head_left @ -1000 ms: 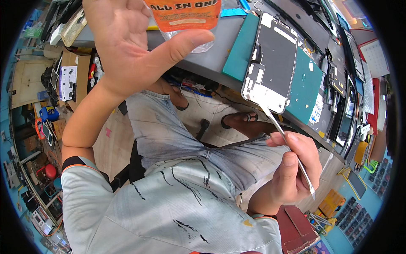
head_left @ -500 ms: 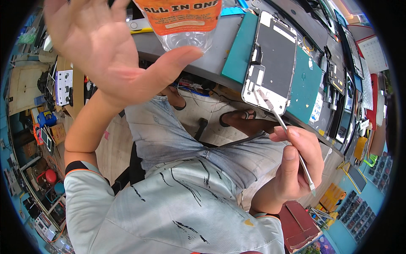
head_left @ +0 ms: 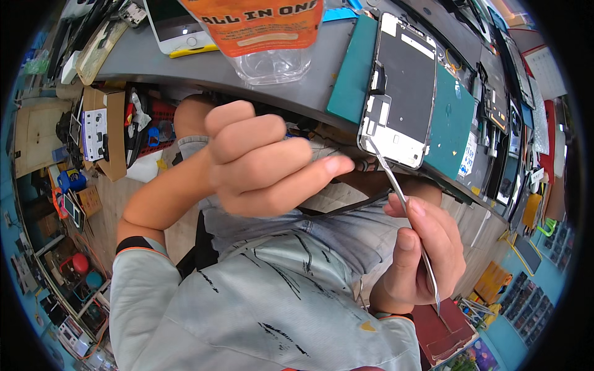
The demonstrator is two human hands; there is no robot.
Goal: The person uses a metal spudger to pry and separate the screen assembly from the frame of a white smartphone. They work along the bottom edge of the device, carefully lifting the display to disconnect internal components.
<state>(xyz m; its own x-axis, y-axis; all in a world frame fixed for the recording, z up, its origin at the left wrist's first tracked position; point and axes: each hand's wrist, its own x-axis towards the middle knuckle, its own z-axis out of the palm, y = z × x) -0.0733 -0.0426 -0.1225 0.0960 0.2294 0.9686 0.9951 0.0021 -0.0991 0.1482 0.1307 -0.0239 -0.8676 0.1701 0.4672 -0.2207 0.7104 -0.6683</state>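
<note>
A slim double-ended metal pry tool (head_left: pixel 393 179) is pinched in my right hand (head_left: pixel 427 250). Its flat far tip lies against the white lower end of a phone display assembly (head_left: pixel 405 80), close to the corner. The assembly's dark back plate faces up, and it rests on a green work mat (head_left: pixel 455 123). My left hand (head_left: pixel 266 164) is in front of the bench edge, fingers curled into a loose fist with one digit pointing right. It touches neither the assembly nor the tool, and nothing shows in it.
A clear plastic bottle with an orange label (head_left: pixel 263 37) stands on the grey bench (head_left: pixel 154 68). Left of it is a white phone (head_left: pixel 176 31). Phone parts (head_left: pixel 495 105) crowd the right side. An open cardboard box (head_left: pixel 114 130) stands below at left.
My left hand has dropped from beside the bottle toward my lap, its spread fingers now curled. The tool's tip has shifted slightly left along the assembly's lower end.
</note>
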